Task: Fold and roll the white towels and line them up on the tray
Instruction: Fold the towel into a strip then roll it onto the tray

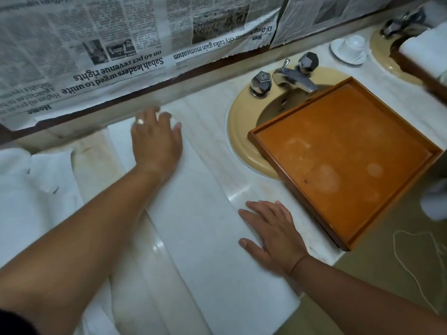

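**White cloth towel (205, 226) folded to a long strip, both hands flat on it**

Head view. The towel lies as a narrow folded strip on the pale marble table (212, 117), running from the wall side to the near edge, just left of the sink. The left hand (157, 139) rests palm down on the far end, fingers spread and slightly blurred. The right hand (271, 235) lies flat on the near right edge, fingers straight. Neither hand pinches the cloth.

Progress, as judged: this towel's folding looks nearly complete, but rolling is not begun. The orange-brown wooden tray (338, 153), set across the beige sink basin (239, 141), holds no rolls. A heap of further white towels (36, 189) waits at the left.

Surroundings: a chrome faucet (295, 78) with faceted knobs stands behind the tray. Newspaper sheets (96, 44) cover the wall, and a white cup on a saucer (350, 47) sits farther right.
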